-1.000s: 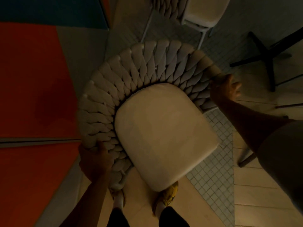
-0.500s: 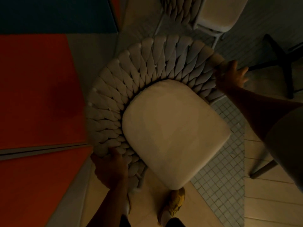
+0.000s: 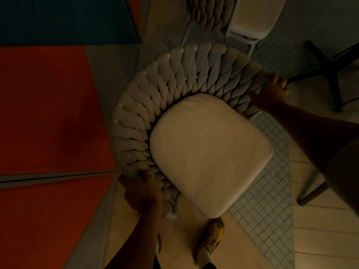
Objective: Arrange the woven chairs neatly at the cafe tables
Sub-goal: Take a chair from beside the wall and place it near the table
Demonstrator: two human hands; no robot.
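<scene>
From the head camera, looking straight down in dim light, the woven chair (image 3: 174,90) fills the middle of the view. Its thick braided back curves in a wide arc around the far and left sides of the pale seat cushion (image 3: 209,152).

My left hand (image 3: 141,193) is at the near end of that arc. Its fingers are curled around the braided rim and grip it, just beside the cushion's near-left edge. My right hand (image 3: 272,92) is at the other end of the arc, on the chair's right. It appears to grip the rim there, fingers wrapped over the edge, though the light is too poor to make out each finger.

The chair is over pale floor, and its right side is above a strip of small mosaic tiles (image 3: 268,210). My yellow shoe (image 3: 213,235) is just below the cushion's near corner.

Left of the chair, close to the braided back, is an orange wall panel (image 3: 44,105), with a teal panel (image 3: 64,18) beyond it. Past the chair's far side is a second woven chair (image 3: 250,18) with the same pale seat, near the first but apart from it. To the far right of the chair is a black table base (image 3: 330,68), just beyond my right hand. A dark slanted leg (image 3: 312,193) shows at the chair's near right, under my forearm.
</scene>
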